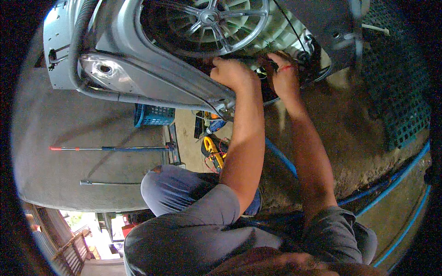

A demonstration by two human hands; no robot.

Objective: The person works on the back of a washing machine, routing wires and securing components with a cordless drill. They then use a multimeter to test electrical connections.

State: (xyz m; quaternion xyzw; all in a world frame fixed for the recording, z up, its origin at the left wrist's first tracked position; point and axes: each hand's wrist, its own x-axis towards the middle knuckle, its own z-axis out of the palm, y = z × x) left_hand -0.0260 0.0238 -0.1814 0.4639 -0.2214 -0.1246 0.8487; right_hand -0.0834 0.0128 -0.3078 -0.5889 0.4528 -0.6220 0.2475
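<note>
Head view: grey sheet-metal machine housing (147,83) fills top centre, left hand (234,73) curled and right hand (285,82) loosely bent at its opening's lower edge, grips hidden, cannot tell; likely heavy, stiff, best held by the outer frame, clear of the silver spoked metal wheel (210,17).

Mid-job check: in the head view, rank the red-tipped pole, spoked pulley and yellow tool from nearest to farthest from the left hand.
1. Spoked pulley: just above the left hand, its rim close by.
2. Yellow tool: below the hand, slightly left.
3. Red-tipped pole: farthest out, toward the picture's left.
</note>
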